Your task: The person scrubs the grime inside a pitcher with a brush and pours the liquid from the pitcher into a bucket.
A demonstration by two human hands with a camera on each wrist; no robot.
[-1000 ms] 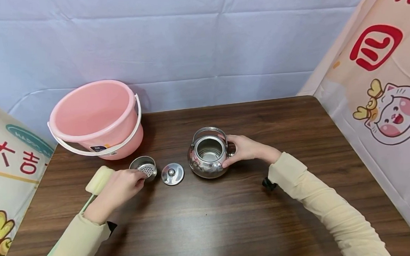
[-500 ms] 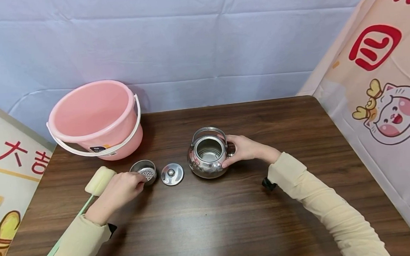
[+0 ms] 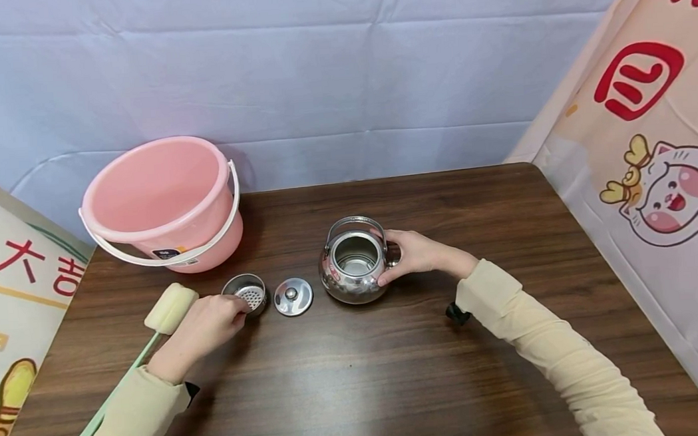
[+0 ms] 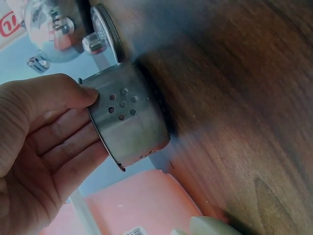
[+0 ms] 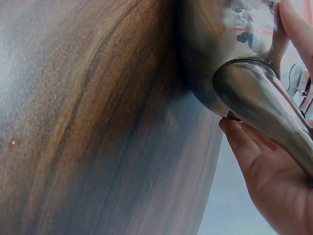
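A small steel tea strainer basket (image 3: 250,293) with punched holes is pinched at its rim by my left hand (image 3: 205,325). In the left wrist view the thumb presses the outside of the basket (image 4: 129,117), with the other fingers behind the rim; its base is right at the tabletop. A round steel teapot (image 3: 353,290) stands upright and lidless, its hoop handle raised. My right hand (image 3: 412,253) grips it from the right, thumb and fingers on either side of the spout (image 5: 259,93). Between basket and teapot lies the knobbed steel lid (image 3: 294,303).
A pink bucket (image 3: 220,229) with a white handle stands at the back left. In front of it, a sponge brush (image 3: 169,310) with a green handle lies partly under my left forearm. The wooden table (image 3: 383,382) meets a pale cloth backdrop (image 3: 316,80).
My left hand and the strainer basket have come down slightly toward the front, mostly in the first half second. My right hand and the teapot stay in place.
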